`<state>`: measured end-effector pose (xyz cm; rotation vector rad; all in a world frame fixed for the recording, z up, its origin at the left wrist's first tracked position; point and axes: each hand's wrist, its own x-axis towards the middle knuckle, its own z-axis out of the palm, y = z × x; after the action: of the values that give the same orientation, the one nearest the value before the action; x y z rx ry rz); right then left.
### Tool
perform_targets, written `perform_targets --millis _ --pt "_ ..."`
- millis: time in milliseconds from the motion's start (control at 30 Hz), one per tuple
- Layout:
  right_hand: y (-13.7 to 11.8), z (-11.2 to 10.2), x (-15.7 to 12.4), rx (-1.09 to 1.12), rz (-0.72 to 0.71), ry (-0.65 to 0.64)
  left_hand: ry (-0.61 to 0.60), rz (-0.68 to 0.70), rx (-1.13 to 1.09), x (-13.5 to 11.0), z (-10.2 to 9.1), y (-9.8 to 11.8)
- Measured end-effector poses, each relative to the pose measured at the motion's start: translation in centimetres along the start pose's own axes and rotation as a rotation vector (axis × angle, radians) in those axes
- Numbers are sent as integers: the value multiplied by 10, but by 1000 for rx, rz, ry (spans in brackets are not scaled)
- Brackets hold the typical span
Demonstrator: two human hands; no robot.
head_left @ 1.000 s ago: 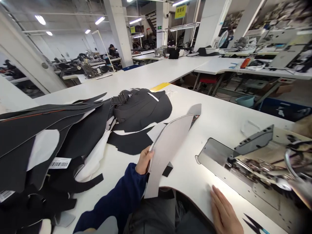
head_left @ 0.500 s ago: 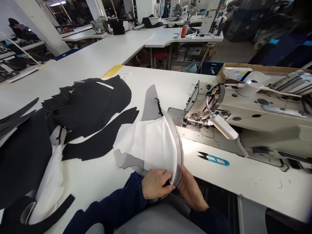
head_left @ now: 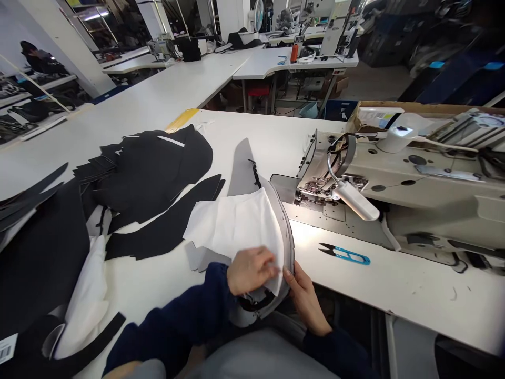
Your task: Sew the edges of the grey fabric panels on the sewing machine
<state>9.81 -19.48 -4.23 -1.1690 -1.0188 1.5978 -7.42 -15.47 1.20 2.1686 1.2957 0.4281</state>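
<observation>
A grey fabric panel (head_left: 241,171) with a curved, dark-stitched right edge lies at the table's front edge, its lower end hanging toward my lap. White fabric (head_left: 236,221) covers most of it. My right hand (head_left: 305,300) pinches the panel's curved edge, thumb on top. Over the lower part of the white fabric is my left hand (head_left: 252,269), fingers curled and blurred by motion; whether they grip the cloth is unclear. Below it, a black strip (head_left: 258,302) shows on the panel's underside end. Blue thread snips (head_left: 347,255) lie to the right of my hands.
A sewing machine (head_left: 394,184) with a lit lamp (head_left: 357,200) stands at the right. Stacked black fabric pieces (head_left: 153,168) and more white cloth (head_left: 84,295) cover the left side. A cardboard box (head_left: 359,113) sits behind the machine. A person (head_left: 41,58) is far left.
My left hand has moved up from the panel's lower edge, exposing the black strip there. My right hand keeps hold of the edge, thumb now on top. The view has shifted slightly.
</observation>
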Motion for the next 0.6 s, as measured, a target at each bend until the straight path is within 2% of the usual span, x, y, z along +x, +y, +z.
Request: perform_targets --millis 67,133,233,333,400,433,533,600 --pt "1 3 -3 -107 -18 -39 188 -26 18 29 -12 -6" --pt "3 8 -7 -176 -21 -93 275 -71 66 59 -14 -16" --pt "8 13 -12 -254 -45 -130 233 -132 123 92 -2 -31" --pt "8 2 -12 -407 -25 -206 212 -99 173 103 13 -40" --pt "0 -17 -7 -629 -75 -226 241 -63 174 101 18 -44" --pt "-6 -31 -3 -769 -143 -181 261 -48 159 100 18 -45" --pt "-28 -81 13 -1184 -422 148 319 -18 104 96 16 -48" --pt "-38 -112 23 -1432 -532 227 333 -29 82 96 15 -50"
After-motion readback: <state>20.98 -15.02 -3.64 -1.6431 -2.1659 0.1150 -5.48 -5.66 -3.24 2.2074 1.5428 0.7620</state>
